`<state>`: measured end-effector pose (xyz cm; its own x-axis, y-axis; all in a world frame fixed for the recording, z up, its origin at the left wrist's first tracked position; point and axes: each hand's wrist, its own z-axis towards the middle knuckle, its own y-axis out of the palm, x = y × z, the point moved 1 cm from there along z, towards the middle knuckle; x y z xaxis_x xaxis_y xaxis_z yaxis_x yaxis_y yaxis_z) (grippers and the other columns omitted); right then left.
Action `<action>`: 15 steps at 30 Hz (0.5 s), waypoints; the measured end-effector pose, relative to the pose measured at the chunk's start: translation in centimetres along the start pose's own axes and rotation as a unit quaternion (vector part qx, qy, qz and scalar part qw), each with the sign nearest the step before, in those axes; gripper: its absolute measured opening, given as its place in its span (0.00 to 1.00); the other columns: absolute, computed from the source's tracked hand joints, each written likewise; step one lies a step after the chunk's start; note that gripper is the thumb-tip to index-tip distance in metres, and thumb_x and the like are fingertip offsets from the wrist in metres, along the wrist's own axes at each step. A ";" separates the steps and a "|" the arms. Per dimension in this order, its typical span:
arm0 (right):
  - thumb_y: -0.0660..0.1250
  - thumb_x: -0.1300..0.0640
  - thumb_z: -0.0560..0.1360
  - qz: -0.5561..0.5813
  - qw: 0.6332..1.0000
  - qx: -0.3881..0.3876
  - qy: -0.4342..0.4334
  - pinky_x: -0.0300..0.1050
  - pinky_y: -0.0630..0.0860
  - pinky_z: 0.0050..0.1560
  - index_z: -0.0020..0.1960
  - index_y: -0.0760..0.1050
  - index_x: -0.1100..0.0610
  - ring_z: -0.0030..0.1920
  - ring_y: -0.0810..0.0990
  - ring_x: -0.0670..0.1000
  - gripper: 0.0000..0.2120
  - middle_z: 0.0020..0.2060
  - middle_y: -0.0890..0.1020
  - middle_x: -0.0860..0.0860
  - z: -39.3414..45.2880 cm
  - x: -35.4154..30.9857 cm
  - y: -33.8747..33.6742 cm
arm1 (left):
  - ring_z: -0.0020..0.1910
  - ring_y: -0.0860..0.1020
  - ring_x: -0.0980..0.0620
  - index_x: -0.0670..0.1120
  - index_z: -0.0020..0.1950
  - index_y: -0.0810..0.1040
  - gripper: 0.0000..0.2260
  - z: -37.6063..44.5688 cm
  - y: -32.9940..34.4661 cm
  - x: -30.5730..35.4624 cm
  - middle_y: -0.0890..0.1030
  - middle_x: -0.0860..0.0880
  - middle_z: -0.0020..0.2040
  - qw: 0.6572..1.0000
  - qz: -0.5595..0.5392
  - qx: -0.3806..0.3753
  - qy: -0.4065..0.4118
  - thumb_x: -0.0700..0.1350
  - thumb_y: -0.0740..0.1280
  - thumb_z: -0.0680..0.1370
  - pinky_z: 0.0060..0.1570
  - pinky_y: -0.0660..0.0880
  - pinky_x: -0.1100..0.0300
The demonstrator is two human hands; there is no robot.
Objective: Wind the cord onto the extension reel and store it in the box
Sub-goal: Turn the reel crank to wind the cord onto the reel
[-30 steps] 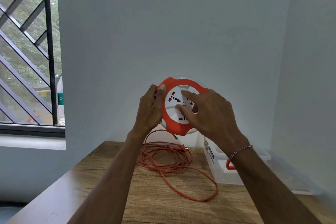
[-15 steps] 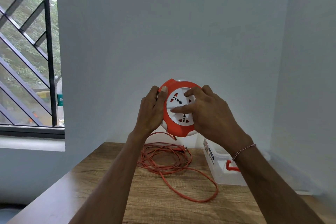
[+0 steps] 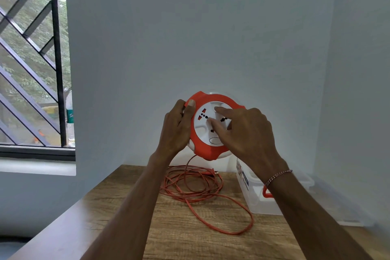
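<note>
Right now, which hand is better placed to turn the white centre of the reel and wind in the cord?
The right hand. Its fingers already rest on the white centre of the reel, while the left hand grips the orange rim and steadies it. The cord lies loose on the table.

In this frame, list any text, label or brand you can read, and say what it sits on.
"S": only the first letter shows, on the green label of the bottle at the window.
Sticker on the clear box: print too blurred to read.
Oval mark on the reel face: nothing legible.
</note>
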<state>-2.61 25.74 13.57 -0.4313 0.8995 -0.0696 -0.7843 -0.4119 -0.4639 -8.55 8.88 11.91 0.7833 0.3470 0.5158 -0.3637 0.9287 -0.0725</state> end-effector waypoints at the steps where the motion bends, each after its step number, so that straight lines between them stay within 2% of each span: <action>1: 0.63 0.39 0.75 0.004 1.000 0.009 -0.006 0.51 0.81 0.49 0.62 0.78 0.50 0.47 0.84 0.55 0.22 0.51 0.85 0.53 0.0 0.0 -0.2 | 0.33 0.82 0.56 0.47 0.50 0.74 0.16 -0.1 0.1 0.0 0.82 0.54 0.37 1.000 0.001 -0.002 0.000 0.58 0.56 0.80 0.30 0.79 0.65; 5: 0.69 0.54 0.74 -0.011 0.997 -0.007 -0.077 0.49 0.78 0.48 0.57 0.80 0.52 0.50 0.79 0.55 0.12 0.52 0.83 0.55 0.5 0.3 -0.8 | 0.32 0.82 0.56 0.46 0.50 0.74 0.16 -0.1 0.2 0.0 0.82 0.54 0.37 1.000 -0.004 -0.004 -0.002 0.57 0.56 0.81 0.30 0.78 0.67; 8: 0.73 0.61 0.70 -0.016 0.991 -0.072 -0.111 0.50 0.77 0.51 0.58 0.80 0.46 0.58 0.72 0.54 0.18 0.60 0.78 0.52 0.9 0.8 -1.0 | 0.32 0.81 0.58 0.47 0.50 0.73 0.14 0.0 0.0 -0.1 0.81 0.56 0.37 1.000 0.000 0.000 0.001 0.56 0.56 0.81 0.30 0.76 0.69; 12: 0.78 0.57 0.65 -0.046 0.980 -0.145 -0.127 0.56 0.76 0.55 0.58 0.78 0.40 0.66 0.66 0.55 0.25 0.67 0.71 0.51 0.6 0.2 -0.8 | 0.33 0.82 0.57 0.47 0.50 0.73 0.15 0.0 0.1 0.0 0.81 0.56 0.37 1.000 0.000 0.000 0.008 0.57 0.56 0.80 0.30 0.78 0.68; 15: 0.79 0.53 0.63 -0.091 0.978 -0.132 -0.134 0.54 0.77 0.51 0.59 0.77 0.38 0.62 0.69 0.56 0.27 0.65 0.73 0.51 0.4 -0.2 -0.7 | 0.33 0.82 0.57 0.48 0.49 0.73 0.14 0.0 0.1 -0.1 0.81 0.57 0.36 1.000 -0.001 -0.001 0.011 0.56 0.56 0.81 0.30 0.78 0.67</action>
<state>-2.18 25.82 14.26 -0.4242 0.8696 0.2528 -0.7312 -0.1643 -0.6620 -8.65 8.95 11.89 0.7947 0.3484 0.4970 -0.3616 0.9295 -0.0733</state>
